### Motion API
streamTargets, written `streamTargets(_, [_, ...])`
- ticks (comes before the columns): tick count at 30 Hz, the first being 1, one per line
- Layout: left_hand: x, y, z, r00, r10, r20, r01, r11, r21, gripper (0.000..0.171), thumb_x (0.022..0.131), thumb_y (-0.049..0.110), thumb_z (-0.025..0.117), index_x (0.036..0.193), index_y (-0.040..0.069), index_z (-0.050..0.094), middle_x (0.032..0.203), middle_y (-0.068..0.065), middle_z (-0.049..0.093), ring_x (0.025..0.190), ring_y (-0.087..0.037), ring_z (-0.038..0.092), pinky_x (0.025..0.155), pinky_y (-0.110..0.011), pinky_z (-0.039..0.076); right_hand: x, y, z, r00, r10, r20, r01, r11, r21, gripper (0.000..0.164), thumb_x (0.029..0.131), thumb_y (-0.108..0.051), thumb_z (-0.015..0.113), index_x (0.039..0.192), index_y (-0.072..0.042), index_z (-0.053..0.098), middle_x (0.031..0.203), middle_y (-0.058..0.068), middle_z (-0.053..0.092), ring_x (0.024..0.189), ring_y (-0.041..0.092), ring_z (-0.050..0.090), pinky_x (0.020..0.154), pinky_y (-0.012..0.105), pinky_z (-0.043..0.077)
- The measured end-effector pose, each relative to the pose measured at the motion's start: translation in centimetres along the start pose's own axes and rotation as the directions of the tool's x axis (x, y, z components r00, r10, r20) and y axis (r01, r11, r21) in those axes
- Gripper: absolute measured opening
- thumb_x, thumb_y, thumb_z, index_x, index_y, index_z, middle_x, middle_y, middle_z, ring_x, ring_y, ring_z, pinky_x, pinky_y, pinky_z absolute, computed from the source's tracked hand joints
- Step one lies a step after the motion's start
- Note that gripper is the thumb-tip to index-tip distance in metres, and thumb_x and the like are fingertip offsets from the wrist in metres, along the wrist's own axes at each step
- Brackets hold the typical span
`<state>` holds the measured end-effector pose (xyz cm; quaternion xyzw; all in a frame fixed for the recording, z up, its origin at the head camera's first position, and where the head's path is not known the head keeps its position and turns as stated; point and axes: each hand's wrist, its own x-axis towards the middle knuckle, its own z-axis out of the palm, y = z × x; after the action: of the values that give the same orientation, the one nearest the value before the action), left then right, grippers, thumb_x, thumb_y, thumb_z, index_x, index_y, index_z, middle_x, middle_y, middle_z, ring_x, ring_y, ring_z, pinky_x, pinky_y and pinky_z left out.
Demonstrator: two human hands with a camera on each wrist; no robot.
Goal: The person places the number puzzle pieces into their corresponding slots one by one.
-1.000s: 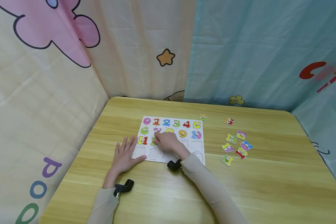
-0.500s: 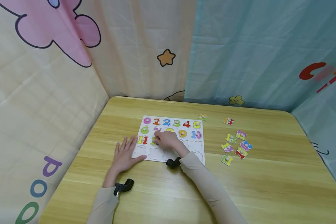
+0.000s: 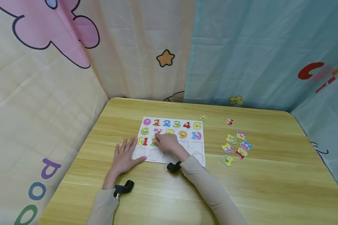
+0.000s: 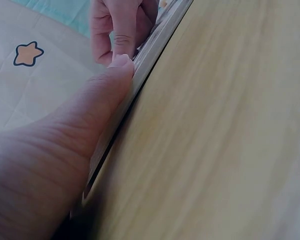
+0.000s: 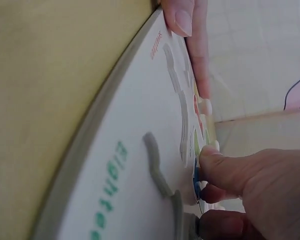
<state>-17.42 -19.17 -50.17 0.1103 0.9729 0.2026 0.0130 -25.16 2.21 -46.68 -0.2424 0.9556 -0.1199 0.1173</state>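
Note:
A white number puzzle board (image 3: 157, 154) lies on the table, its upper rows filled with coloured knobbed numbers. My left hand (image 3: 125, 158) rests flat with spread fingers at the board's left side, thumb on its front left corner. Over the third row my right hand (image 3: 168, 142) has curled fingers and pinches a green-and-blue number piece (image 3: 153, 142) just right of the number 11 (image 3: 142, 141). In the right wrist view, thumb and fingertips close on the piece's blue part (image 5: 197, 181), low at the board's surface. The hand hides much of this piece.
Several loose number pieces lie right of the board, among them a 13 (image 3: 231, 138), a 15 (image 3: 228, 121) and a 17 (image 3: 227, 147). Another piece (image 3: 202, 117) sits by the board's back right corner. Patterned curtains (image 3: 146, 62) hang behind the table (image 3: 270, 181).

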Motion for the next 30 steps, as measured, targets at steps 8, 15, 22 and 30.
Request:
streamTargets(8, [0.0,0.0,0.2,1.0,0.007,-0.004,-0.007,1.0,-0.008,0.099,0.083,0.071,0.05,0.153,0.011,0.014,0.158,-0.011,0.009,0.142,-0.035,-0.005,0.107,-0.055,-0.012,-1.9,2.8,-0.5,0.996,0.03,-0.086,-0.018,0.99,0.14,0.028,0.096,-0.044,0.053,0.083,-0.019,0.051,0.06,-0.003,0.046,0.054,0.013,0.044,0.052,0.028,0.032])
streamTargets(15, [0.0,0.1,0.2,1.0,0.016,-0.013,-0.016,1.0,-0.019,0.1,0.082,0.07,0.052,0.153,0.01,0.015,0.157,-0.012,0.01,0.142,-0.036,-0.004,0.107,-0.055,-0.012,-5.9,10.2,-2.6,0.954,0.207,-0.217,-0.13,0.938,0.322,0.026,0.094,-0.041,0.058,0.09,-0.015,0.059,0.061,-0.001,0.048,0.052,0.016,0.044,0.048,0.029,0.031])
streamTargets(22, [0.0,-0.1,0.3,1.0,0.01,-0.004,-0.01,1.0,-0.005,0.1,0.082,0.072,0.05,0.153,0.011,0.014,0.157,-0.012,0.009,0.142,-0.035,-0.005,0.108,-0.055,-0.012,-11.9,17.9,-4.9,0.871,0.382,-0.307,-0.25,0.885,0.393,0.032,0.093,-0.037,0.061,0.099,-0.006,0.059,0.066,0.003,0.052,0.052,0.018,0.046,0.045,0.03,0.034])
streamTargets(30, [0.1,-0.2,0.1,1.0,0.01,-0.001,-0.01,1.0,-0.02,0.099,0.083,0.07,0.052,0.153,0.011,0.014,0.157,-0.013,0.01,0.142,-0.036,-0.004,0.107,-0.055,-0.012,-16.6,23.2,-5.6,0.832,0.472,-0.291,-0.355,0.856,0.376,0.037,0.092,-0.036,0.062,0.102,-0.001,0.059,0.08,0.009,0.056,0.062,0.021,0.049,0.051,0.032,0.036])
